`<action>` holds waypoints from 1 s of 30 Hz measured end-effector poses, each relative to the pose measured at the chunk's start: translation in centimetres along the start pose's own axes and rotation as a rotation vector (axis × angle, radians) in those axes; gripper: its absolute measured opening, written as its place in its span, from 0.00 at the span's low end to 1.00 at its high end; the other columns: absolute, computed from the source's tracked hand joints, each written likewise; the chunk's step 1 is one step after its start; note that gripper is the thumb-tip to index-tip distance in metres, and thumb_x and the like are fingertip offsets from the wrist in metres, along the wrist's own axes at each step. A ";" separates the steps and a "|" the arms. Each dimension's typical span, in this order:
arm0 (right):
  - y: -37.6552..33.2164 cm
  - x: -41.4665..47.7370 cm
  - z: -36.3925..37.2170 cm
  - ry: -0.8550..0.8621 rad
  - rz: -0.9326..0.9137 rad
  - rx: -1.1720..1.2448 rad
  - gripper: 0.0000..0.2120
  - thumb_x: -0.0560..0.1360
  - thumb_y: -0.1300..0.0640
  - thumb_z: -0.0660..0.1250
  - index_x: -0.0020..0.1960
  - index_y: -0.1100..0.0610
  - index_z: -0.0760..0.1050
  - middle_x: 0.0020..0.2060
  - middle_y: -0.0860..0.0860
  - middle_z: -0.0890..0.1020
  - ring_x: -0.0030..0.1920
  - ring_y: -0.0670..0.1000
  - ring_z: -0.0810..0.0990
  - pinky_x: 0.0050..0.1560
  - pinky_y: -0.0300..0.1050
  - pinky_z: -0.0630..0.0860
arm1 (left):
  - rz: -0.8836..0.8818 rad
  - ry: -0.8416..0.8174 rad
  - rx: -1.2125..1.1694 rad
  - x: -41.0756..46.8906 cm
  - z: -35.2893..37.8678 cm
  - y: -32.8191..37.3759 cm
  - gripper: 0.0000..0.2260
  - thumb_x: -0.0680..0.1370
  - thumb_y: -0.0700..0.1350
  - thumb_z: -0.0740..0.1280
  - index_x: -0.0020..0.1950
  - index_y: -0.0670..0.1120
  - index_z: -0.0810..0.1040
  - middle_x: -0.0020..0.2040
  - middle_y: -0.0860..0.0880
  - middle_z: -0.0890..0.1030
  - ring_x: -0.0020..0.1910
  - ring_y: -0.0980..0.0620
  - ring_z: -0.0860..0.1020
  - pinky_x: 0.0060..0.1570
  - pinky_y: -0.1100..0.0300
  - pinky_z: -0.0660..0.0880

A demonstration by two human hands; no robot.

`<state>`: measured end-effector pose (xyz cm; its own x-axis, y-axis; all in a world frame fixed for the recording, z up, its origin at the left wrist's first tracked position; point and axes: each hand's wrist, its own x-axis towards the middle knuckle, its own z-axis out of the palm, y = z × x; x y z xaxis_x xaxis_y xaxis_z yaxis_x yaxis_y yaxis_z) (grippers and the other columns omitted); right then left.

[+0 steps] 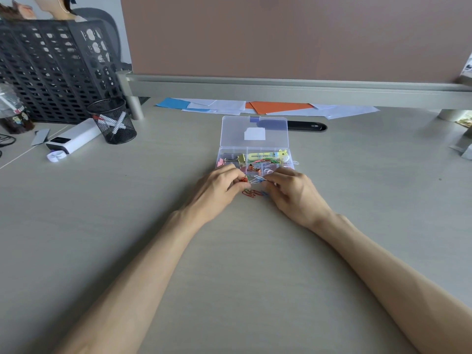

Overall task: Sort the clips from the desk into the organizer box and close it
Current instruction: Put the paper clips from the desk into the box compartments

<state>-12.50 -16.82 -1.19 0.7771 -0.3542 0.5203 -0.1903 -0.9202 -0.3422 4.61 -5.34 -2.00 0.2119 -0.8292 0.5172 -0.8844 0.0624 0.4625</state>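
- Papers point(265, 107), flat blue, white and orange sheets, lie behind the organizer box point(235, 129); a black oblong thing point(306, 126) sits just right of its raised lid.
- A black mesh cup point(112, 121) and a smooth white device point(74, 137) stand well left of the box.
- The box is clear hard plastic, its compartments holding coloured clips.
- At the box's front edge, the left hand point(219, 185) pinches an orange clip point(244, 179); the right hand point(291, 187) pinches a bluish wire clip point(259, 178).
- Loose clips point(251, 193) of bent wire lie just in front of the box, between the 2 hands.

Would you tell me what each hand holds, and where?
Left hand pinches a red clip, right hand a blue clip; which part of each is hidden.
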 end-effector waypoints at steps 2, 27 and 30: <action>0.1 0.1 -0.1 0.043 0.029 0.049 0.08 0.78 0.59 0.61 0.47 0.60 0.78 0.39 0.52 0.78 0.38 0.53 0.73 0.39 0.48 0.74 | -0.009 0.014 -0.003 0.2 0.0 -0.1 0.11 0.75 0.54 0.65 0.43 0.46 0.76 0.36 0.57 0.68 0.36 0.58 0.65 0.44 0.51 0.74; 6.0 5.2 -1.7 -0.082 0.162 -0.122 0.09 0.78 0.58 0.62 0.54 0.56 0.81 0.46 0.55 0.81 0.49 0.59 0.73 0.44 0.50 0.72 | -0.121 -0.176 0.101 9.5 2.2 0.5 0.10 0.75 0.53 0.69 0.46 0.47 0.80 0.40 0.54 0.74 0.37 0.54 0.70 0.34 0.60 0.63; 6.2 5.2 -1.7 -0.110 0.145 -0.129 0.10 0.78 0.59 0.62 0.55 0.55 0.81 0.46 0.56 0.82 0.47 0.59 0.73 0.45 0.52 0.73 | -0.122 -0.192 0.105 9.6 2.2 0.4 0.09 0.74 0.52 0.70 0.46 0.48 0.80 0.41 0.55 0.74 0.34 0.60 0.68 0.31 0.62 0.61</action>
<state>-10.67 -24.66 0.72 0.7950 -0.4710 0.3822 -0.3750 -0.8769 -0.3007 5.35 -14.49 1.54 0.2458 -0.9180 0.3113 -0.8975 -0.0942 0.4308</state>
